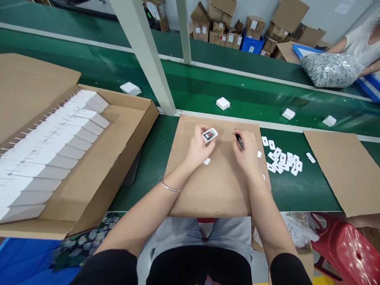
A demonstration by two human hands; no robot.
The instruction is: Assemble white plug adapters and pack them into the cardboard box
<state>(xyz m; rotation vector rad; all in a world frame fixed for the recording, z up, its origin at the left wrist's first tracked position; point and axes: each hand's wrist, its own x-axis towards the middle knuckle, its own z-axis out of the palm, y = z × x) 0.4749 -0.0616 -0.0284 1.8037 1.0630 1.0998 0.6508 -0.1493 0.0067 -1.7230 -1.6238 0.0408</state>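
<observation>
Nearest, lower right: red stool (353, 249). On green table (317, 194): brown cardboard sheet (208, 192), laid flat, with small white piece (207, 161) upon it, just beside the left wrist. At left: lidless carton (89, 174), packed along one side with a row of white blocks (50, 156), thin pins showing.

Over the sheet: left hand (198, 147), clasping white housing (214, 135) between thumb and fingers — hollow end facing the viewer, dark and red parts inside. Right hand (247, 150), apart from the housing, gripping dark slim tool (240, 141), perhaps tweezers, mostly covered by fingers. To its right: loose cluster of white plates (283, 159); second cardboard sheet (344, 170).

Beyond: green belt (196, 89), bearing four spaced white adapters (223, 103). Farther, upper right: co-worker (368, 47) at clear bag (329, 70) of small parts. Farthest, by the wall: stacked boxes (219, 16) and blue crate (251, 42).
</observation>
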